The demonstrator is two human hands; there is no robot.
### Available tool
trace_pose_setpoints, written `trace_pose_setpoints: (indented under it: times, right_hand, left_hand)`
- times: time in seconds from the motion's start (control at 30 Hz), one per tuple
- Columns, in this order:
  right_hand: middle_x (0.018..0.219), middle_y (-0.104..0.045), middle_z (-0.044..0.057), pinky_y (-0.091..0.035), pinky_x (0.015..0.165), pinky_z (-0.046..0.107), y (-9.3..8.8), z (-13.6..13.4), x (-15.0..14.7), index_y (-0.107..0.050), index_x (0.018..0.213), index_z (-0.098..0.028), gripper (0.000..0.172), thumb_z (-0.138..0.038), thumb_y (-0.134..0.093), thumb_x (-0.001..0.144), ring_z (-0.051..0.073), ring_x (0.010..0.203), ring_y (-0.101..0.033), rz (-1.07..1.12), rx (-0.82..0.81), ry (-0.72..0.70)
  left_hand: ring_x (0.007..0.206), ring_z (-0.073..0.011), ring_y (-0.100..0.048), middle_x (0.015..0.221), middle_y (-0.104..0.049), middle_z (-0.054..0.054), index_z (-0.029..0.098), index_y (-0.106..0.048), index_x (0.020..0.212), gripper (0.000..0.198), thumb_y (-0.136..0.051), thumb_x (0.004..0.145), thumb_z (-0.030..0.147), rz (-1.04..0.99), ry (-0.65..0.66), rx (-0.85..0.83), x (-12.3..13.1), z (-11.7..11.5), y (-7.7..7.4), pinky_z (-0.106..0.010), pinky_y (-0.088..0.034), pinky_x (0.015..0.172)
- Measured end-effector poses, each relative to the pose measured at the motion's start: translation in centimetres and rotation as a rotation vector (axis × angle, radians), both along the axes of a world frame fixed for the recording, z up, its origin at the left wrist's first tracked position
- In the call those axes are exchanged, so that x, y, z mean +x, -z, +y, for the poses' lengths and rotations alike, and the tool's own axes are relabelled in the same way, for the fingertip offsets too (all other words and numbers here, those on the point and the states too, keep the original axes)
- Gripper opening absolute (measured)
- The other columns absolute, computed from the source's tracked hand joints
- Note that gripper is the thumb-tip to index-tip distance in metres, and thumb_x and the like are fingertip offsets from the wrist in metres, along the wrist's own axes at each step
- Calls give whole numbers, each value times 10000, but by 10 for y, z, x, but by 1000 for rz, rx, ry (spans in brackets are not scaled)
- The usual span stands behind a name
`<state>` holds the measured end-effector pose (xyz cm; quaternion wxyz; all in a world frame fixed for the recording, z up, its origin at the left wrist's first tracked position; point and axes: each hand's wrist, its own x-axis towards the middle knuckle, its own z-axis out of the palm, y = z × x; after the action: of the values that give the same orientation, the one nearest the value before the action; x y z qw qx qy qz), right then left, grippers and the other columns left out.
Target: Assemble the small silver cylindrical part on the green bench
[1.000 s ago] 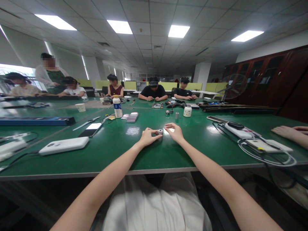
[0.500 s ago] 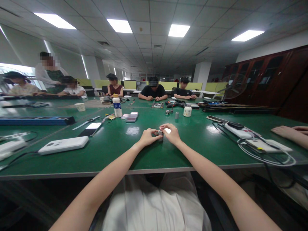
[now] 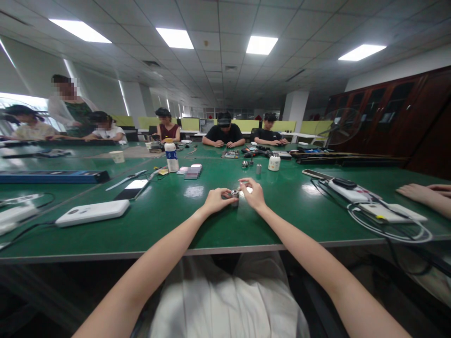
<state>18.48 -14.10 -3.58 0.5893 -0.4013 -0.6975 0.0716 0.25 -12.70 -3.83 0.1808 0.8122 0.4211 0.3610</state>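
Observation:
A small metal cylinder (image 3: 235, 199) stands upright on the green table (image 3: 169, 230), with a ring-like top showing. My left hand (image 3: 216, 201) grips it from the left between thumb and fingers. Just right of the cylinder, my right hand (image 3: 252, 193) is raised slightly apart from it, its thumb and index fingertip close together. Whether anything small sits between those fingertips cannot be made out. Farther back stand another metal cylinder (image 3: 259, 169) and small dark metal parts (image 3: 245, 164).
A white power bank (image 3: 93, 212) and a phone (image 3: 132, 188) lie to the left. Behind are a bottle (image 3: 172, 157) and a white jar (image 3: 274, 163). Cables and a power strip (image 3: 352, 191) lie right, near another person's hand (image 3: 417, 193). Several people sit across the table.
My right hand has moved off the top of the cylinder, a little up and to the right, uncovering its top. My left hand keeps its hold. The standing person at the back left has shifted slightly.

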Motion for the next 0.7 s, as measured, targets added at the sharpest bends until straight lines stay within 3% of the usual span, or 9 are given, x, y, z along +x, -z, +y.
trace_pose_setpoints:
  times: [0.1, 0.27, 0.4, 0.53, 0.7]
  right_hand:
    - [740, -737, 12, -517, 839, 351, -1, -1, 2, -650, 985, -213, 161, -300, -596, 860, 207, 756, -721, 32, -10, 17]
    - [865, -755, 20, -522, 872, 369, 2, -3, -3, -647, 1036, -239, 250, -285, -679, 793, 220, 904, -718, 11, -75, -107]
    - [835, -750, 20, -542, 825, 339, 3, -1, -6, -658, 993, -225, 239, -285, -696, 765, 207, 836, -729, 67, -100, -145]
    - [837, -750, 39, -533, 836, 331, 1, 4, 0, -648, 981, -204, 241, -311, -690, 770, 215, 844, -727, 158, -83, 0]
    - [866, -759, 22, -516, 836, 324, 6, 13, 18, -654, 988, -230, 206, -289, -662, 791, 209, 879, -717, 69, -267, 283]
  left_hand:
    - [826, -220, -724, 833, -769, -34, 200, -726, 963, 426, -717, 701, 535, -11, 1, -1, 0, 0, 1, -276, -530, 778]
    - [844, -219, -722, 842, -768, -32, 208, -722, 941, 404, -722, 695, 528, -23, 5, 7, 0, 1, 3, -280, -533, 783]
    - [841, -213, -722, 856, -767, -38, 205, -725, 920, 380, -717, 705, 517, -27, 17, 16, 1, 2, 5, -279, -538, 780]
    - [822, -217, -724, 850, -767, -52, 194, -733, 927, 398, -725, 699, 521, -28, 21, 26, 2, 2, 6, -281, -543, 767]
    - [818, -219, -723, 861, -769, -51, 202, -748, 959, 412, -721, 707, 527, -8, 25, 45, 2, 1, 5, -276, -538, 758]
